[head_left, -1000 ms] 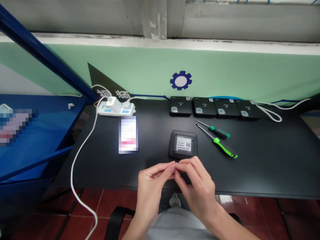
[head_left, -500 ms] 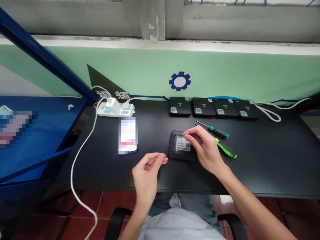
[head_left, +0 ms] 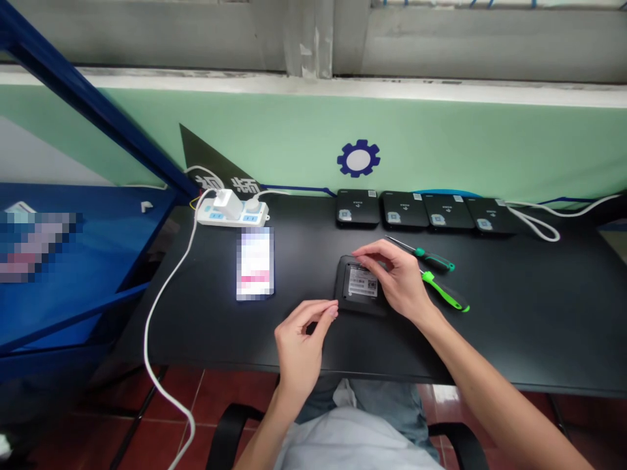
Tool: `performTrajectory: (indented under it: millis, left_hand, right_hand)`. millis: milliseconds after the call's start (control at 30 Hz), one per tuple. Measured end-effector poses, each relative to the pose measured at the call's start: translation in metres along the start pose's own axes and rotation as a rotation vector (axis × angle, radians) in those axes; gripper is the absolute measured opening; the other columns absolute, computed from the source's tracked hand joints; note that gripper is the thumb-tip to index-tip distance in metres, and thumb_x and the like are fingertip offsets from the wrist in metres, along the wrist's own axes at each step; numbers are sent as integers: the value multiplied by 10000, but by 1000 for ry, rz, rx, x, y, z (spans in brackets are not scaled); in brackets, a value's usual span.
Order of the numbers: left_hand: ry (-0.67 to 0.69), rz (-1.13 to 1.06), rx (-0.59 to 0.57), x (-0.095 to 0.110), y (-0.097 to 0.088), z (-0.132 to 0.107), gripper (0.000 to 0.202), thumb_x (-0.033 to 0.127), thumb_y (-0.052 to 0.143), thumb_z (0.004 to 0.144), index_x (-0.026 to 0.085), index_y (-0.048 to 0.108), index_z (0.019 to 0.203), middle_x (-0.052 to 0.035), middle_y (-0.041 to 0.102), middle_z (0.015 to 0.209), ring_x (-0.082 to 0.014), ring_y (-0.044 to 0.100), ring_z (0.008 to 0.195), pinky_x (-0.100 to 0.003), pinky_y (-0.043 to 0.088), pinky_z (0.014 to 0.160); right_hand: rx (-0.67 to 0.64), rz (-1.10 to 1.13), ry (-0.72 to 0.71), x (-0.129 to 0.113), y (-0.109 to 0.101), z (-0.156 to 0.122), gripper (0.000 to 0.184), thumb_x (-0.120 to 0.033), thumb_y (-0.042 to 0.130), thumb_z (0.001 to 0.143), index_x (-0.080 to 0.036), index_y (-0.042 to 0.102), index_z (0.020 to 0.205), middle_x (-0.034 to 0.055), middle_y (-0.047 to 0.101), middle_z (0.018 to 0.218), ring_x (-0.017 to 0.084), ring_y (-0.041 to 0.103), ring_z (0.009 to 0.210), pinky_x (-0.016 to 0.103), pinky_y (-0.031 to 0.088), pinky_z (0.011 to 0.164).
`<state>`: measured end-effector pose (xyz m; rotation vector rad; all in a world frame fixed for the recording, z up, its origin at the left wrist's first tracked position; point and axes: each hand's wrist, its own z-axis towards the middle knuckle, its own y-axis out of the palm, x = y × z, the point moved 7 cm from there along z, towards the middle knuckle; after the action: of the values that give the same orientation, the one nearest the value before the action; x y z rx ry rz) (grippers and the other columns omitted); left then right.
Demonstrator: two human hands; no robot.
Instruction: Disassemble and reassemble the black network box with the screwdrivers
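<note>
A flat black box [head_left: 360, 304] lies on the black table with its white printed label [head_left: 362, 281] facing up. My left hand [head_left: 301, 343] is closed in a pinch beside the box's near left corner. Whether its fingertips hold anything small is hidden. My right hand [head_left: 399, 277] arches over the box's right side. Its thumb and forefinger come together at the far edge, above the label, and I cannot make out what is between them. To the right lie a green-and-black screwdriver [head_left: 435, 259] and a bright green-handled tool [head_left: 447, 292], its tip partly covered by my right hand.
Several black boxes [head_left: 357, 209] stand in a row along the back. A phone [head_left: 255, 264] with a lit screen lies left, below a white power strip [head_left: 232, 214]. A white cable [head_left: 149, 320] hangs over the table's left side. A white cord [head_left: 533, 225] loops at back right.
My left hand has moved right and nearer to the box's corner. The right fingertips have shifted from the label towards the far edge. The whole view has shifted slightly.
</note>
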<state>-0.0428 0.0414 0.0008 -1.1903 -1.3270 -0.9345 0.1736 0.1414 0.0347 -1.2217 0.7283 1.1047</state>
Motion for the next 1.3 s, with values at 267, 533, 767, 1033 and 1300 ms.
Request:
performTrajectory:
  millis: [267, 533, 767, 1033, 1300]
  left_hand:
    - [79, 83, 3, 4, -3, 1, 155, 425, 900, 1027, 292, 973, 995, -75, 888, 1018, -261, 829, 933, -355, 663, 860]
    - [159, 39, 31, -1, -2, 2, 122, 374, 895, 1019, 277, 965, 992, -46, 915, 983, -227, 884, 852, -305, 724, 813]
    - [80, -20, 20, -7, 0, -1, 86, 335, 908, 999, 269, 959, 1019, -28, 928, 945, -229, 912, 821, -282, 741, 817]
    - [87, -26, 55, -3, 0, -2, 89, 330, 924, 980, 243, 933, 963, -30, 913, 908, -224, 901, 817, -288, 729, 814]
    - [96, 7, 53, 7, 5, 2, 79, 310, 897, 988, 273, 951, 944, -29, 892, 908, -188, 837, 771, -249, 661, 691]
  right_hand:
    - [-114, -100, -69, -5, 3, 9, 136, -315, 729, 1123, -249, 839, 1077, 37, 778, 1011, 184, 697, 878, 322, 565, 796]
    - [-182, -220, -161, -2, 10, 13, 133, -246, 703, 1132, -270, 821, 1076, 52, 818, 1051, 231, 755, 975, 361, 608, 899]
    - [-182, -289, -223, 0, 14, 11, 148, -228, 689, 1136, -268, 825, 1094, 72, 795, 1087, 252, 756, 1051, 383, 621, 941]
    - [-192, -334, -265, -2, 14, 9, 160, -246, 679, 1145, -268, 834, 1111, 89, 794, 1097, 269, 740, 1056, 425, 628, 945]
    - [-188, -301, -269, -6, 8, 8, 196, -251, 651, 1167, -272, 846, 1165, 72, 807, 1106, 244, 753, 1051, 393, 621, 927]
